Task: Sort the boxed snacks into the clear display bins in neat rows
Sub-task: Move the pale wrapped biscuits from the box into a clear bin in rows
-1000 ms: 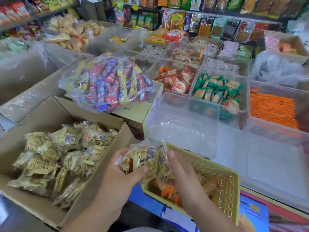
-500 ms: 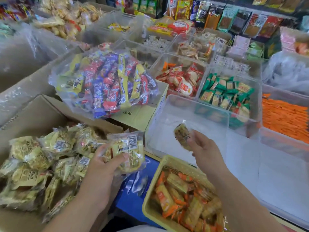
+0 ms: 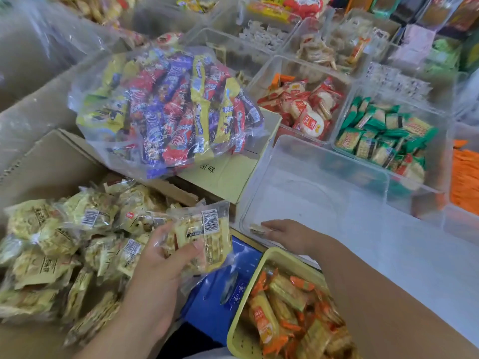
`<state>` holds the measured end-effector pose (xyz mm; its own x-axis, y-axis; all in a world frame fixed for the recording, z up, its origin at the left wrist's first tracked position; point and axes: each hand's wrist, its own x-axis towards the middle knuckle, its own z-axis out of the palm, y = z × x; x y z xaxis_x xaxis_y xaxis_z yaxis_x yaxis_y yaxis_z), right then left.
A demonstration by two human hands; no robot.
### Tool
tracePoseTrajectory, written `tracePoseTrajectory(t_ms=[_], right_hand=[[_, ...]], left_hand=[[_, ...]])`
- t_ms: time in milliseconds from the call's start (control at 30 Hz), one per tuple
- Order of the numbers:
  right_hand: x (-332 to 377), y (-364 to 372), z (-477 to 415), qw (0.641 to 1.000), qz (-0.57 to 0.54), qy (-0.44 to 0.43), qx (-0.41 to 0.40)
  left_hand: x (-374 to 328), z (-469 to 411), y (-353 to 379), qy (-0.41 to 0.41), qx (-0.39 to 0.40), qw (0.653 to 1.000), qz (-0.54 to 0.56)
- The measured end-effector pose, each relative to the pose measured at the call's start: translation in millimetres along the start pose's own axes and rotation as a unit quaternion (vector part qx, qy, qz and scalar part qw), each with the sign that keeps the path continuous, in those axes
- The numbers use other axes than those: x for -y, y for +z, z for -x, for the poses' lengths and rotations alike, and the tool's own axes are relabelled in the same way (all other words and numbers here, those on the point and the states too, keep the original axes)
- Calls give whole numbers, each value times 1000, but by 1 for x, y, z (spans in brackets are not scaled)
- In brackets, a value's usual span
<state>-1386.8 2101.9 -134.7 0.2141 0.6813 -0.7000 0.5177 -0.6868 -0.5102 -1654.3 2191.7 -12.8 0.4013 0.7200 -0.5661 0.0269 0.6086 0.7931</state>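
Display bins (image 3: pixel 324 151), carton (image 3: pixel 233 174) marked 绿味, left hand (image 3: pixel 158 268) gripping barcoded packet (image 3: pixel 204 239)

The place is identified as a retail snack shop. Clear display bins (image 3: pixel 311 198) are set side by side in rows and stocked by type with individually wrapped snacks (image 3: pixel 375 141). Stock is held in opened cardboard cartons (image 3: pixel 51 161) and a clear bulk bag (image 3: pixel 166 110). Further packets (image 3: pixel 438 14) are lined along the back.

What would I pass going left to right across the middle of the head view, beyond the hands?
Clear bag of mixed candy bars → red-and-white cracker packs → green-wrapped packs → orange packs at the right edge.
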Motion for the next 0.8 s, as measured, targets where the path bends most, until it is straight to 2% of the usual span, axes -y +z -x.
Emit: tracePoseTrajectory(t_ms=[100,167,300,400,433,500,533,600,667,700,767,800], right_hand=[[0,0,6,997,-29,23,71],[2,1,10,996,-41,20,78],[7,-7,27,995,-102,10,-5],[19,-14,50,987,-133,-8,-89],[25,-14,61,978,-159,-17,-138],[39,-10,87,933,-287,-39,-214],[46,-7,102,905,-366,-57,-209],[55,-2,130,862,-490,-79,-103],[60,5,148,850,-522,-60,15],[60,9,153,850,-522,-54,49],[60,17,157,834,-545,-58,58],[58,20,159,817,-570,-69,48]], left_hand=[[2,1,-1,-6,-8,1000,1],[3,2,0,-7,-1,1000,9],[6,3,4,6,11,1000,-2],[11,3,6,82,7,992,-97],[12,3,7,110,12,984,-138],[12,7,9,152,28,968,-199],[12,10,11,176,39,956,-231],[14,17,16,248,62,914,-315],[13,25,22,342,83,847,-398],[13,28,26,395,95,806,-430],[14,31,32,473,118,740,-463],[15,32,33,479,130,726,-476]])
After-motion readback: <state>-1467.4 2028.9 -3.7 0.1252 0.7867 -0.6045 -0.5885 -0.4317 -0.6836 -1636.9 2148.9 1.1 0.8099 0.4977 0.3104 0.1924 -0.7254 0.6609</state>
